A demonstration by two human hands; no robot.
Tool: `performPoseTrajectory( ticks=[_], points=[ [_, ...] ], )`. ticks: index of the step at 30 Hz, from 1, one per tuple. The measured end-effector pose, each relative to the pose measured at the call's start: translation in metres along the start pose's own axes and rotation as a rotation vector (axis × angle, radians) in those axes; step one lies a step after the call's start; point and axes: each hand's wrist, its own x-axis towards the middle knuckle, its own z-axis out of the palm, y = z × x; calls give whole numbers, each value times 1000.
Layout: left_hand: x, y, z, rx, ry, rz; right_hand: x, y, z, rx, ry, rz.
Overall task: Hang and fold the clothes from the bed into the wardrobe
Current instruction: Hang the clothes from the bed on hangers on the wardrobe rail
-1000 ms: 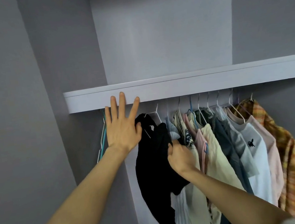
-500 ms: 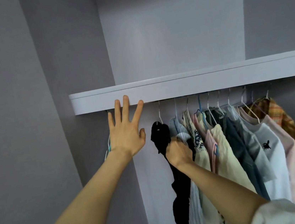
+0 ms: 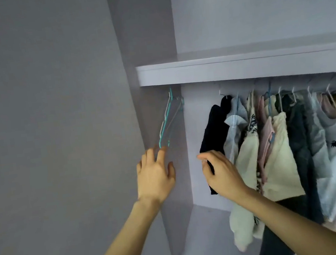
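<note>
Under the pale grey wardrobe shelf (image 3: 240, 65) I can see a row of shirts already hanging, the black garment (image 3: 214, 130) at its left end, next to a light blue shirt (image 3: 235, 127) and cream tops (image 3: 276, 156). My right hand (image 3: 221, 173) rests against the black garment's lower edge, fingers loosely bent; whether it pinches the cloth I cannot tell. My left hand (image 3: 155, 175) is released, fingers spread, its tips reaching toward the spare teal wire hangers (image 3: 167, 123) by the side wall. I judge the hanging well along; the bed is out of view, so what remains I cannot say.
</note>
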Motion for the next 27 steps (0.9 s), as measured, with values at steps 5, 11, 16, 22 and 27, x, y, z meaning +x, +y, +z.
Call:
performPoseTrajectory(
  ticks=[5, 11, 16, 22, 27],
  points=[
    [-119, -23, -24, 96, 113, -228, -61, -38, 36, 238, -251, -161],
    [-304, -18, -66, 158, 77, -714, -173, -104, 70, 371, -785, -329],
    [-475, 5, -131, 300, 184, -1114, -292, -193, 92, 417, -1165, -560],
    [-680, 66, -205, 458, 428, -1575, -456, -325, 88, 430, -1563, -832],
    [-834, 108, -259, 522, 591, -1888, -585, -424, 79, 391, -1778, -1008]
  ],
)
